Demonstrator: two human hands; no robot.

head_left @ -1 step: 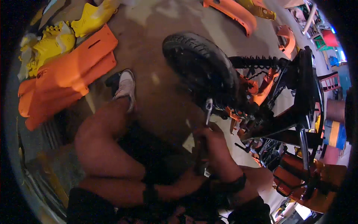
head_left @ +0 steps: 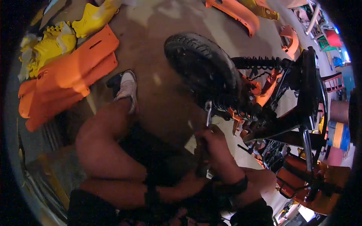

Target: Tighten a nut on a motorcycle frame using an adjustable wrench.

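Observation:
My right hand (head_left: 214, 140) is closed around the handle of a metal ratchet wrench (head_left: 208, 115). The wrench points away from me, and its round head meets the hub area beside a black-tyred wheel (head_left: 205, 62). What the head sits on is too dark to make out. My left hand (head_left: 194, 180) lies low, in shadow below my right wrist. Its fingers are hidden in the dark, so whether it holds anything does not show. A black coil-spring shock absorber (head_left: 260, 63) runs from the wheel to a black frame (head_left: 301, 109) on the right.
Orange body panels (head_left: 71, 75) and yellow plastic parts (head_left: 56, 43) lie on the floor at left. More orange pieces (head_left: 237, 17) lie at the far side. Exposed wiring (head_left: 273, 152) hangs by the frame. A blue and yellow drum (head_left: 338, 135) stands at far right.
The wrench head has shifted slightly to the left and a little nearer, with my right hand still around its handle. The wheel and my left arm look the same.

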